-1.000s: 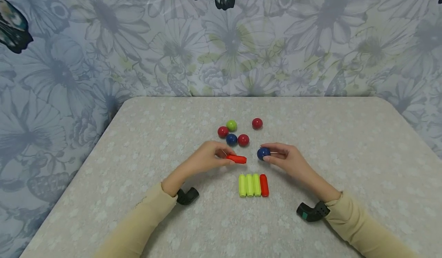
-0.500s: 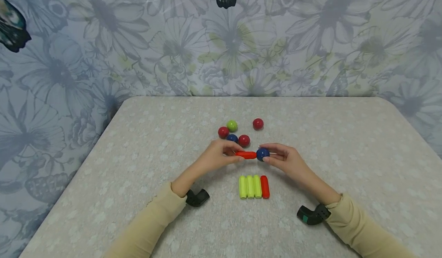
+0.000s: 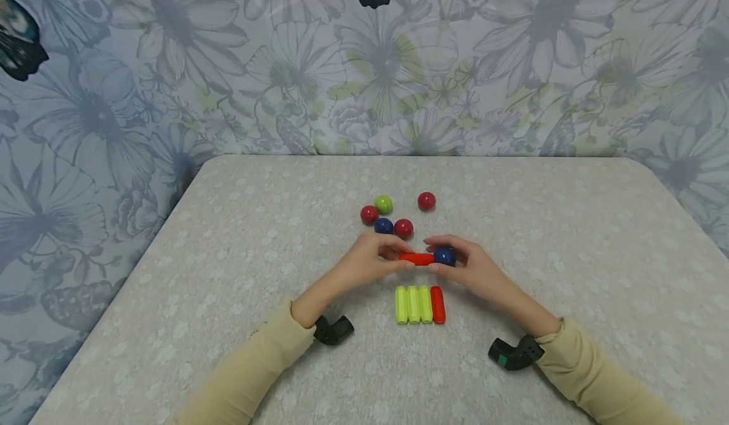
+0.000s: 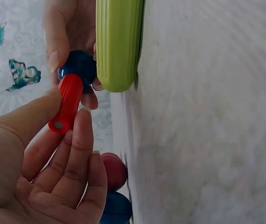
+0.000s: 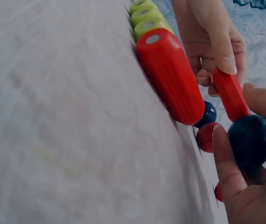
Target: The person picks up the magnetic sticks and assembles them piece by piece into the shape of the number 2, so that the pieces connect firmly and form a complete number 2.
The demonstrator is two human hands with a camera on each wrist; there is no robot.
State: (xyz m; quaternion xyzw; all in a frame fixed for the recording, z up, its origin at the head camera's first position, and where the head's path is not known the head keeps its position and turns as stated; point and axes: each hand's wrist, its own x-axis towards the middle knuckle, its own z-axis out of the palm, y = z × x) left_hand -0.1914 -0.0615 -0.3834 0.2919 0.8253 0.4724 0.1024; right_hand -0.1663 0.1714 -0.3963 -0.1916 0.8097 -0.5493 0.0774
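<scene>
Red sticks (image 3: 417,258) number two, left hand (image 3: 369,257) pinching one, right hand (image 3: 475,268) gripping one of two blue balls (image 3: 444,257).

Smooth and glossy, a blue ball (image 5: 252,142) catches bright highlights beside a red stick (image 4: 71,98) of what looks like plastic, its sides finely ribbed, its end set with a dull grey disc (image 4: 58,125) resembling metal. Lime-green sticks (image 3: 414,305) and a second red stick (image 5: 170,77) share the ribbed, plastic-looking, softly shining finish. Red balls (image 3: 426,201), a green ball (image 3: 384,204) and another blue ball (image 3: 384,225) gleam as if polished. Beneath them, the worktop (image 3: 256,222) shows a matt, patterned covering, its material unclear. Sleeves (image 3: 250,362) are matt, creased cloth; black wrist units (image 3: 515,353) look like hard plastic.
</scene>
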